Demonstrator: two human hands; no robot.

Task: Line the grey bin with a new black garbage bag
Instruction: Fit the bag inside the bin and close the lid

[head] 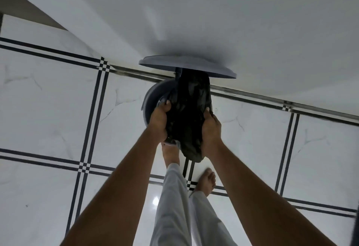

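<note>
The fingers of the left hand [159, 121] curl around the left side of the black garbage bag [189, 113], thumb tip showing at the top against the plastic, while the fingers of the right hand [211, 127] clench the bag's right side, the thumb pressed into the crumpled film. Both hands grasp the bag between them, knuckles turned outward, and the bare forearms reach straight forward and down from the lower corners of the view, converging on it. The bag hangs bunched and wrinkled above the open mouth of the grey bin [153, 98], its top end reaching up to the raised lid [186, 67], which stands open against the white wall [213, 12]. The bin stands on the tiled floor [48, 110] at its far edge, where the floor meets the wall. Below the bag, the left foot [171, 153] rests at the bin's base, possibly on a pedal, though this is partly hidden. The right foot [206, 181] stands flat on the floor nearer the person, light trousers [174, 207] covering both legs.
</note>
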